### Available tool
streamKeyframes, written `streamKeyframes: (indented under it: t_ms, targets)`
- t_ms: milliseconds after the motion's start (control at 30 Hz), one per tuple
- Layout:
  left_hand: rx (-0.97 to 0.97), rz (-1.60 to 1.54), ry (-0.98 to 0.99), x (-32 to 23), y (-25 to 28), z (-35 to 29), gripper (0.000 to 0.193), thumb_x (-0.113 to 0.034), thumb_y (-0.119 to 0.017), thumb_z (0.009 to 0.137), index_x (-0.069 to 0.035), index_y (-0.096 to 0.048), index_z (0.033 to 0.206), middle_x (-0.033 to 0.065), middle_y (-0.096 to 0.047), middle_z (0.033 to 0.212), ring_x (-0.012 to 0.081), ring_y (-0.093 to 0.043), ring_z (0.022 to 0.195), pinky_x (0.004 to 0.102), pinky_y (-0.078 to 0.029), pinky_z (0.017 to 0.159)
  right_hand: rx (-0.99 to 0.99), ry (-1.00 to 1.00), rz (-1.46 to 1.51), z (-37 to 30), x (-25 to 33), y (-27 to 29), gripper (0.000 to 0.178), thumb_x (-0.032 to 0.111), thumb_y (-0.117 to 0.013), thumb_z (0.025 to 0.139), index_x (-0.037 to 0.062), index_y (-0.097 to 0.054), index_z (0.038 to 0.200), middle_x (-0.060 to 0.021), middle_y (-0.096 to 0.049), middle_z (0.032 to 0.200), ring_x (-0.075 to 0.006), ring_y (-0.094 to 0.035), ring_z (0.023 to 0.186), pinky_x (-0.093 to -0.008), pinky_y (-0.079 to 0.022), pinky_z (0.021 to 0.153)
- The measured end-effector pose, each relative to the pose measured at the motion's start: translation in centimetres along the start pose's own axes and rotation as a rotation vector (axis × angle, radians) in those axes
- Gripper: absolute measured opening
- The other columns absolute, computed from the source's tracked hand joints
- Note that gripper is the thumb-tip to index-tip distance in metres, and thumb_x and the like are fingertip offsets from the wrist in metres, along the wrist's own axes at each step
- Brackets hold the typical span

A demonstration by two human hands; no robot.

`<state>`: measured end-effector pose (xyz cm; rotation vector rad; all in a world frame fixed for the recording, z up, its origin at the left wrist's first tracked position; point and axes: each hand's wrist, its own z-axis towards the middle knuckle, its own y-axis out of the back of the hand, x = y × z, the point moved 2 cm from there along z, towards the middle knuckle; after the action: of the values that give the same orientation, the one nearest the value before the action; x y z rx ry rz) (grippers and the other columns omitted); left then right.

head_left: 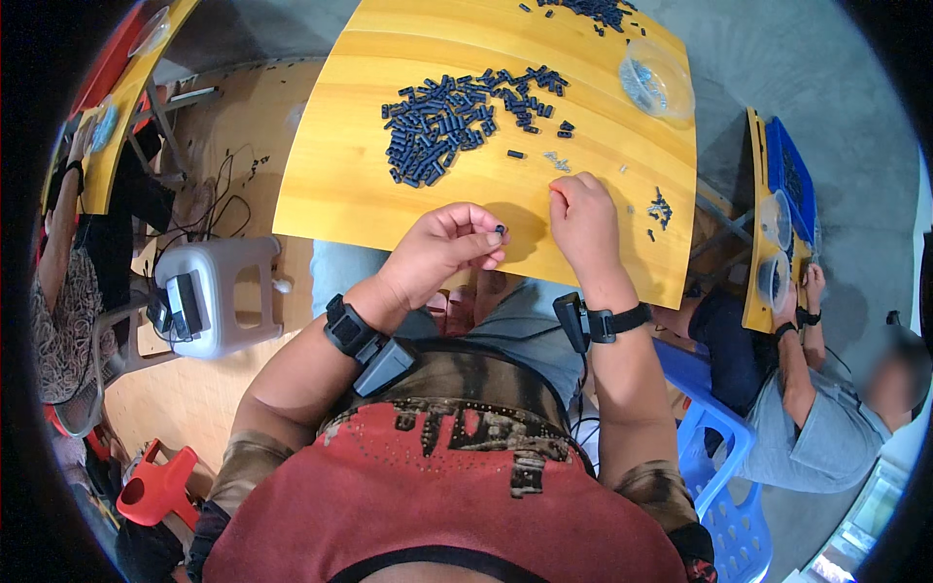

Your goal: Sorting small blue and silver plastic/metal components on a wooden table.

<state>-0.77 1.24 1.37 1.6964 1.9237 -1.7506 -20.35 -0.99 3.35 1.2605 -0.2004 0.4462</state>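
Observation:
My left hand [439,245] is closed in a pinch on a small black cylindrical part [501,229] in front of the table's near edge. Over the yellow table, my right hand [587,225] has its fingers curled together; whatever they hold, if anything, is hidden. Just beyond those fingertips lie some tiny silvery pieces [556,161]. A large pile of small black cylindrical parts [437,131] spreads farther back on the tabletop, and one loose black part [517,154] lies apart from it. To the right of my right hand is a small cluster of thin dark pieces [660,208].
A clear round bowl [674,89] with small bluish bits stands at the yellow table's [335,185] right edge. More black parts [595,12] lie at the far end. A grey stool [216,316] is at left, a blue chair [724,466] at right. A person [821,428] sits at another table.

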Motion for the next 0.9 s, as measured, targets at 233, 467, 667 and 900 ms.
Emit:
streamKeyframes:
  t_ms: [233, 467, 667, 900]
  targets:
    - [0.032, 0.132, -0.124, -0.5, -0.5, -0.4, 0.011, -0.006, -0.058, 0.087, -0.001, -0.057, 0.096, 0.0056, -0.062, 0.089, 0.0125, -0.059, 0.077, 0.0248, -0.049, 0.07, 0.023, 0.018, -0.101, 0.1, 0.3, 0.2, 0.007, 0.003, -0.058, 0.071, 0.0007, -0.056, 0.077, -0.0154, -0.055, 0.075, -0.0342, -0.054, 0.076, -0.0428, -0.046, 0.068]
    - [0.028, 0.132, -0.128, 0.1, -0.4, -0.5, 0.01, -0.007, -0.058, 0.087, -0.001, -0.057, 0.096, 0.0044, -0.061, 0.088, 0.011, -0.058, 0.076, 0.024, -0.048, 0.068, 0.035, -0.397, 0.487, -1.0, 0.5, 0.7, 0.01, 0.002, -0.063, 0.072, -0.0009, -0.059, 0.082, -0.0075, -0.06, 0.07, -0.016, -0.059, 0.064, -0.0264, -0.047, 0.06]
    - [-0.096, 0.292, -0.165, -0.1, -1.0, -0.4, 0.015, -0.01, -0.06, 0.087, 0.0, -0.06, 0.099, 0.0032, -0.061, 0.087, 0.0094, -0.058, 0.075, 0.0233, -0.049, 0.068, 0.246, -0.501, 1.0, -2.0, 2.3, 1.9, 0.01, 0.005, -0.063, 0.08, -0.0002, -0.06, 0.088, -0.0012, -0.061, 0.076, -0.0061, -0.056, 0.066, -0.0196, -0.045, 0.059]
    - [-0.052, 0.251, -0.149, 0.0, -1.3, -0.7, 0.016, -0.009, -0.06, 0.087, 0.0, -0.061, 0.1, 0.0032, -0.063, 0.088, 0.009, -0.059, 0.075, 0.0228, -0.05, 0.068, 0.31, -0.494, 1.215, -2.7, 3.9, 1.9, 0.009, 0.007, -0.064, 0.082, 0.0016, -0.061, 0.088, 0.0011, -0.06, 0.075, -0.0038, -0.052, 0.064, -0.018, -0.042, 0.057]
